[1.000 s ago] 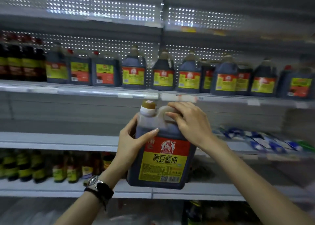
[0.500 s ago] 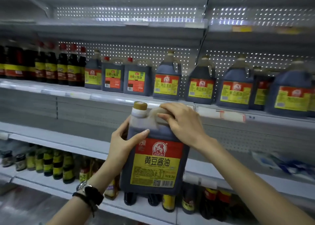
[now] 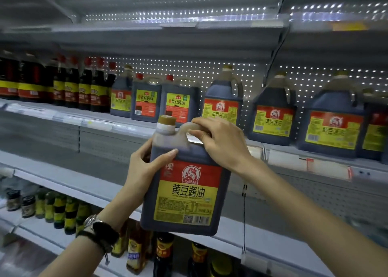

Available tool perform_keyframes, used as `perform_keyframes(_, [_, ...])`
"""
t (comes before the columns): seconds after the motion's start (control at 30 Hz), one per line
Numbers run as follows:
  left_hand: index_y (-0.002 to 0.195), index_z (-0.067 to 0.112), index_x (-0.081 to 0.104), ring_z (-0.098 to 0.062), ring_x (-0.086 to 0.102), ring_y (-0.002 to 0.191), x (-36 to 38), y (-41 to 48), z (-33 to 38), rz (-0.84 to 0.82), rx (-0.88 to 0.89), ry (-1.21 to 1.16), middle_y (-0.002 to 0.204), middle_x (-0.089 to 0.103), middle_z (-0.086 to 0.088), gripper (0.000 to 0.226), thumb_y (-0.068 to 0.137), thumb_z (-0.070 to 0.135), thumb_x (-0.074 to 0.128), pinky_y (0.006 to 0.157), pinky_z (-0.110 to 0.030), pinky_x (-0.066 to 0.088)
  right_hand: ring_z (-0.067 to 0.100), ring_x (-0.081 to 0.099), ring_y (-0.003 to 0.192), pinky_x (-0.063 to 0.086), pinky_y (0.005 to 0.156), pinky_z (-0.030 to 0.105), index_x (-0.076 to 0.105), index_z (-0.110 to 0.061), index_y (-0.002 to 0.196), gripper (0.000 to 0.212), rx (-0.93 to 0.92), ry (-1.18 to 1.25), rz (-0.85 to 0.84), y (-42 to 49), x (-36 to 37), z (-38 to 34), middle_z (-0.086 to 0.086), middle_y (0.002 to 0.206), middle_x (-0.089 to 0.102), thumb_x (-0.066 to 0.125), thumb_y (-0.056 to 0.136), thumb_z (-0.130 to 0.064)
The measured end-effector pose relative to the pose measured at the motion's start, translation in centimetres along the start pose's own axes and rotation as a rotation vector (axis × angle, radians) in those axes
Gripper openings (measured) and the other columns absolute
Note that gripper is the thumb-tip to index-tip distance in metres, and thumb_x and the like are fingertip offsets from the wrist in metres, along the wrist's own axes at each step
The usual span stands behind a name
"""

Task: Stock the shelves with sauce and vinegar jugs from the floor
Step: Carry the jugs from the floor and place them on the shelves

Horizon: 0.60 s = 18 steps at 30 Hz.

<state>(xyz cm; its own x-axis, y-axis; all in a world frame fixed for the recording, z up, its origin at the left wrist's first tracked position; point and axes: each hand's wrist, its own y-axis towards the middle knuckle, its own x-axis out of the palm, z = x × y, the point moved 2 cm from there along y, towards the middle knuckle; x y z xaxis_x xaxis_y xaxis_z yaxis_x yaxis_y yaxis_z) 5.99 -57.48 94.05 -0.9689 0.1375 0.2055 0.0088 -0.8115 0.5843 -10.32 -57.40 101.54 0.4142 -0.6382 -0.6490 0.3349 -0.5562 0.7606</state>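
A big dark soy sauce jug [image 3: 184, 195] with a red and yellow label and a tan cap hangs in the air in front of the shelves, upright. My right hand [image 3: 220, 142] grips its top handle. My left hand [image 3: 147, 165] holds its left shoulder, thumb across the front. Behind it runs the upper shelf [image 3: 130, 127], where matching jugs [image 3: 273, 113] stand in a row, with a gap between them just behind the held jug's handle.
Slim dark bottles [image 3: 84, 88] fill the upper shelf's left end. Red-capped jugs [image 3: 147, 100] stand beside them. The middle shelf [image 3: 63, 182] is bare at the left. Small bottles and jars [image 3: 54, 209] line the lower shelf [image 3: 42, 230]. Price tag holders [image 3: 304, 163] edge the shelves.
Both hands have carried the jug slightly upward and toward the upper shelf. The view has moved closer and swung left, so the shelf jugs look larger.
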Motion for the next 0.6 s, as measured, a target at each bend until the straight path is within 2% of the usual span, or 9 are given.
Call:
perform_keyframes(0.1, [0.096,0.02,0.066,-0.017,0.071,0.069,-1.1,1.6,-0.8,0.021,-0.013,-0.023,0.079,0.074,-0.003,0.048,0.053,0.038,0.076,0.056,-0.022,0.055,0.016,0.057,0.103,0.037,0.079,0.028,0.062,-0.022,0.119,0.031,-0.021,-0.021,-0.014,1.9,1.4,0.1,-0.005,0.11,0.067,0.051,0.094,-0.037])
perform_keyframes(0.27, [0.094,0.018,0.063,-0.013,0.07,0.065,-3.5,6.1,-1.1,-0.009,-0.006,-0.005,0.074,0.073,0.001,0.034,0.064,0.018,0.08,0.054,-0.021,0.054,0.017,0.056,0.104,0.037,0.077,0.028,0.062,-0.023,0.119,0.029,-0.026,-0.033,0.025,5.7,3.8,0.2,-0.006,0.113,0.066,0.051,0.094,-0.035])
perform_keyframes(0.43, [0.095,0.017,0.063,-0.014,0.07,0.062,-6.7,11.6,-1.4,-0.046,-0.018,-0.034,0.072,0.073,0.0,0.03,0.067,0.021,0.074,0.052,-0.021,0.053,0.018,0.056,0.106,0.042,0.082,0.034,0.061,-0.025,0.118,0.025,0.015,-0.056,0.058,10.9,6.5,0.1,-0.005,0.114,0.066,0.052,0.095,-0.032])
perform_keyframes(0.6, [0.092,0.019,0.066,-0.017,0.07,0.063,-9.9,17.4,-1.7,-0.086,-0.019,-0.073,0.075,0.073,-0.003,0.031,0.063,0.028,0.07,0.053,-0.025,0.055,0.017,0.057,0.101,0.033,0.07,0.028,0.062,-0.029,0.11,0.024,0.033,-0.116,0.068,16.4,8.7,-0.4,-0.007,0.107,0.067,0.047,0.095,-0.041])
